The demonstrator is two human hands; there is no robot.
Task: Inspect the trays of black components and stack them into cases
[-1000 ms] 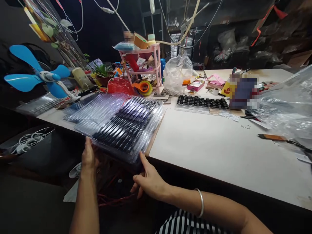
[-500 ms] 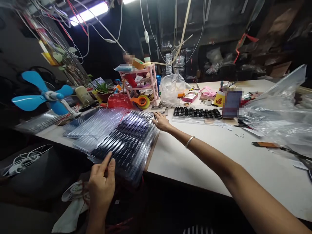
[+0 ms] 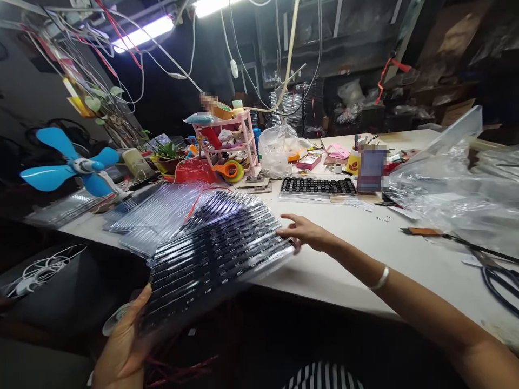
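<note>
A clear plastic tray [image 3: 219, 254] filled with rows of small black parts is held up in front of me, tilted and slightly blurred. My left hand [image 3: 127, 329] grips its near left corner, thumb on top and fingers hidden below. At the far right end my right hand [image 3: 306, 233] holds the edge, with one finger stretched out above it. Behind the held tray lies a stack of similar trays [image 3: 221, 202], partly covered. Left of that, ribbed clear plastic trays [image 3: 156, 208] lie on the white table [image 3: 324, 259].
Another tray of black parts [image 3: 318, 186] lies further back, near a propped dark panel [image 3: 372, 168]. A blue fan [image 3: 81, 165] stands at left beside a pink rack [image 3: 247, 138]. Clear plastic bags [image 3: 441, 173], a cutter [image 3: 421, 231] and scissors [image 3: 500, 283] lie at right.
The top tray has been lifted off the stack toward me. My left hand has closed on its near corner, and my right hand has come nearer and to the right with its far end.
</note>
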